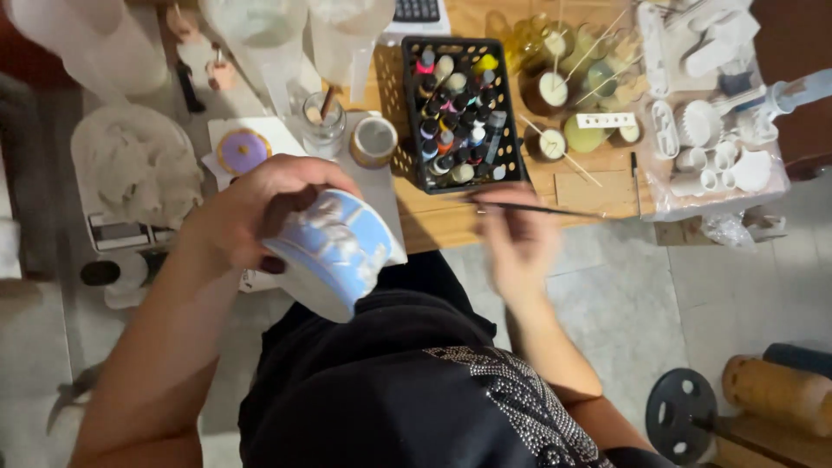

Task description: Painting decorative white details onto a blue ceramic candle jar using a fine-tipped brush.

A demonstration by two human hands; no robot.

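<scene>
Left hand [251, 212] grip wraps blue cup [334, 251], tilted; right hand [516, 238], blurred, pinches thin brush [537, 209].

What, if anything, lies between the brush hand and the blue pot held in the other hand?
Nothing visible does. The left hand holds the blue pot over the lap, and the right hand holds the thin brush beside it. Only open air and the table edge lie between them.
</scene>
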